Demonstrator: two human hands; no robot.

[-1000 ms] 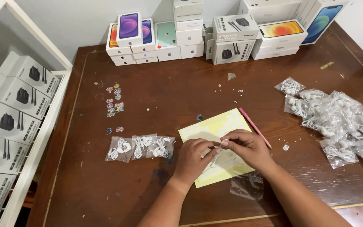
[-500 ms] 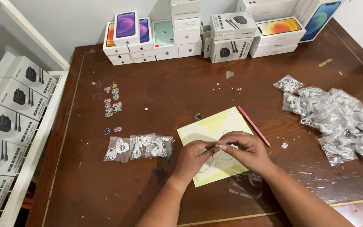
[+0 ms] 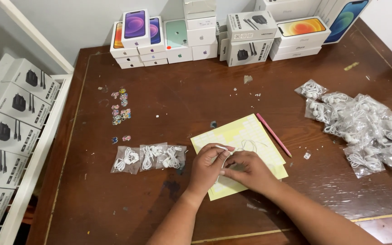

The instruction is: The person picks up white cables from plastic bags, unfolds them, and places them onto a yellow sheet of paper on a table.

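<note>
My left hand (image 3: 207, 169) and my right hand (image 3: 247, 169) meet over a yellow sticker sheet (image 3: 246, 136) near the front of the brown wooden table (image 3: 169, 95). Both pinch a small clear bag with a white earphone cable (image 3: 227, 152) in it. The cable's loops (image 3: 250, 145) lie on the sheet just beyond my fingers. Three bagged white earphones (image 3: 149, 158) lie in a row left of my left hand. A pink pen (image 3: 274, 134) lies along the sheet's right edge.
A heap of several bagged earphones (image 3: 364, 127) fills the table's right side. Phone boxes (image 3: 178, 38) and charger boxes (image 3: 248, 38) are stacked along the back edge. Small colourful stickers (image 3: 120, 109) sit at the left. A white shelf with charger boxes (image 3: 10, 118) stands beside the table.
My hands have stayed over the yellow sheet, shifting slightly as they work the small bag. The camera view has tilted a little.
</note>
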